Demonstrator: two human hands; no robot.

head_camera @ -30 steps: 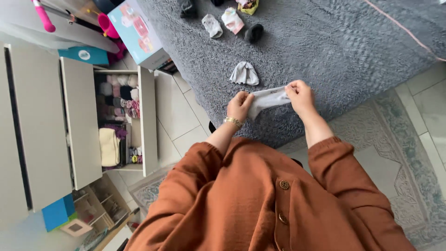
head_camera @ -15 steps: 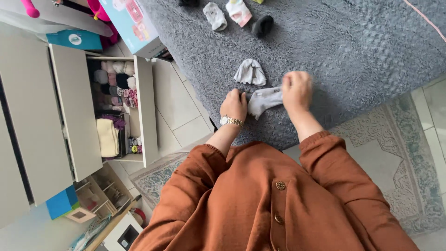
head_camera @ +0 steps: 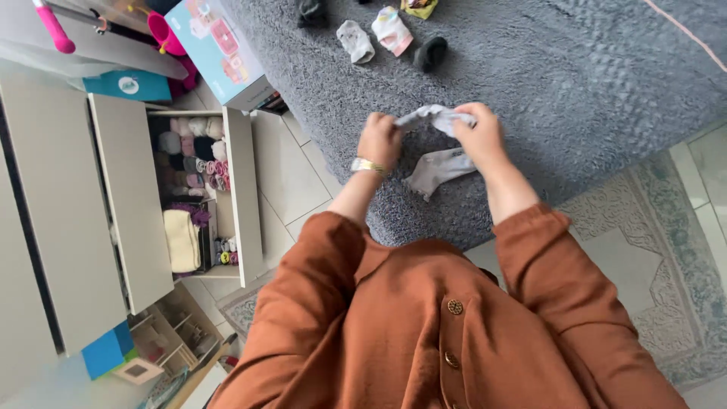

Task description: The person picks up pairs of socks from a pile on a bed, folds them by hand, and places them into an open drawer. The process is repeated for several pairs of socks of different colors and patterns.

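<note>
Both my hands are raised over a grey fuzzy bedspread. My left hand and my right hand grip the two ends of a light grey sock, stretched between them. A second light grey sock lies flat on the bedspread just below my hands, near the bed's edge. I wear a gold watch on the left wrist and rust-orange sleeves.
Further up the bedspread lie several more socks: a white one, a white-and-pink one and a black one. At left an open white drawer holds rolled socks. A light blue box stands by the bed. A patterned rug covers tiled floor.
I laid the first grey sock down on the bedspread, then picked up the other grey sock that lay above it; both hands now hold it up.
</note>
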